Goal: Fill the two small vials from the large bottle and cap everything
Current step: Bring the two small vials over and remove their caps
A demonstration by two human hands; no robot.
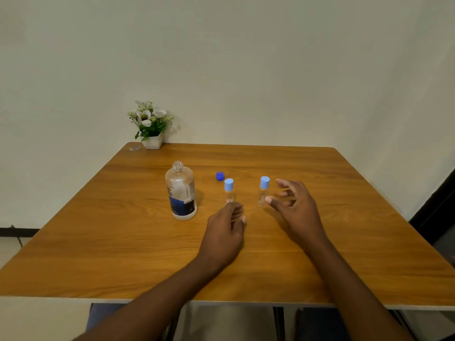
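While both capped vials stand upright mid-desk (320,242), the left hand (225,232) rests curled at the left vial (229,190) and the right hand (294,205) spreads a wide grip beside the right vial (264,190), thumb nearly touching. The large bottle (181,190) stands open to their left, its blue cap (219,176) lying behind them, probably kept within reach for recapping.

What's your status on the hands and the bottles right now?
Left hand at left vial, right hand open beside right vial. Both vials capped, upright. Large bottle uncapped, blue cap on table. Nothing in the way.

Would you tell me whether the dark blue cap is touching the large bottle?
Apart. The head view shows bare table between the dark blue cap and the large bottle.
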